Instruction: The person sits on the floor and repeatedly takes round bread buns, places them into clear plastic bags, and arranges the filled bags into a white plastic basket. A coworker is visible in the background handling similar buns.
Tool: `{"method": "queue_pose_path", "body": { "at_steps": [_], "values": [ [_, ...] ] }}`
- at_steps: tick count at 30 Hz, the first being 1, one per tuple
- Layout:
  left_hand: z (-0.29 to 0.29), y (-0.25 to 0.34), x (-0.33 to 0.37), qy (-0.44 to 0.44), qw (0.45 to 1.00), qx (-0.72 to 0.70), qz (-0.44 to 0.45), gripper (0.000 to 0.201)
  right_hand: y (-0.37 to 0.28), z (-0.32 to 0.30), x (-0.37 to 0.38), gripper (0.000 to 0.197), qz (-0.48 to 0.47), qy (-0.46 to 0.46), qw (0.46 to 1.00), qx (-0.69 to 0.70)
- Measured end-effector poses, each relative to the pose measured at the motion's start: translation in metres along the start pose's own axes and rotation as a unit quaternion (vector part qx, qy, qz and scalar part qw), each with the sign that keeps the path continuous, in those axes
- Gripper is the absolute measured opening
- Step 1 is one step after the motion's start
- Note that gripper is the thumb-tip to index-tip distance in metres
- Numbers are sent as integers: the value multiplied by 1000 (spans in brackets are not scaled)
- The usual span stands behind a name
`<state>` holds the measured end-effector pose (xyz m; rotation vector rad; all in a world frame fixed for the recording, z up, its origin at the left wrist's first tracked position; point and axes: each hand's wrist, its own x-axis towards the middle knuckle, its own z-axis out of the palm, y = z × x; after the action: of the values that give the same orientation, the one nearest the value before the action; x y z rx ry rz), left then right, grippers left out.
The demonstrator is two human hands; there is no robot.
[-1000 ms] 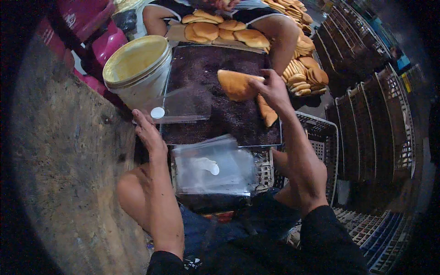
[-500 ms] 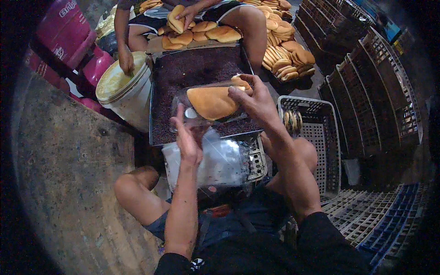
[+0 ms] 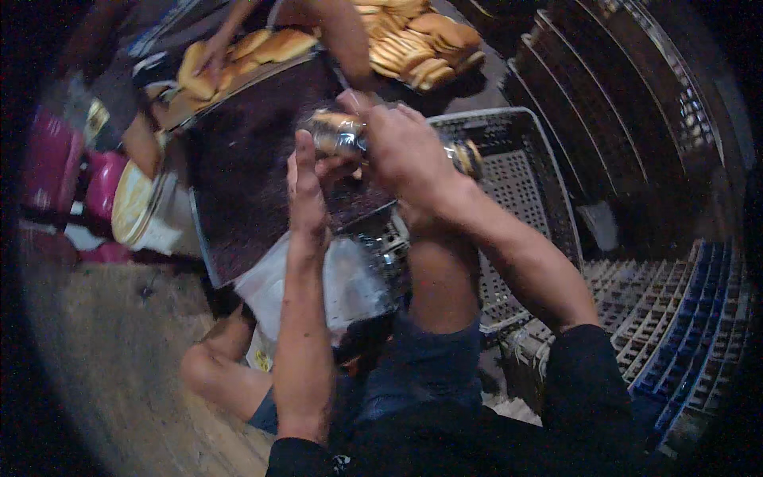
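Note:
A bread bun in a clear plastic bag (image 3: 334,132) is held between my two hands over the near right part of a tray of dark filling (image 3: 246,151). My left hand (image 3: 308,187) is under and beside it, thumb up and fingers curled below. My right hand (image 3: 409,147) closes on its right end, back of the hand upward, hiding that part. Both hands are somewhat smeared by motion. Below them a stack of clear plastic bags (image 3: 326,282) lies over my lap.
A dark plastic crate (image 3: 548,203) stands at my right, with wrapped buns (image 3: 467,157) at its far left. Buns (image 3: 429,48) are piled beyond. Across the tray, a co-worker's hand (image 3: 211,63) touches more buns. A white bucket (image 3: 171,215) stands left; stacked crates (image 3: 604,111) line the right.
My view has swung right. The bagged bun has turned from flat to edge-on and moved nearer the crate. My left fingers, stretched out before, now curl under it.

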<state>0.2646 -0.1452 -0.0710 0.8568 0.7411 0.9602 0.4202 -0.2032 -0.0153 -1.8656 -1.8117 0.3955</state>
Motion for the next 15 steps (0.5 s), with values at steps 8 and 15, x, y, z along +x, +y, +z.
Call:
{"method": "queue_pose_path", "body": {
  "at_steps": [8,15],
  "values": [
    [-95,6,-65,-220,647,712,-162,56,322,96,-101,84,401,337,832,182],
    [-105,-5,-79,-194,601,717,-295,46,457,132,-95,88,478,107,870,54]
  ]
}}
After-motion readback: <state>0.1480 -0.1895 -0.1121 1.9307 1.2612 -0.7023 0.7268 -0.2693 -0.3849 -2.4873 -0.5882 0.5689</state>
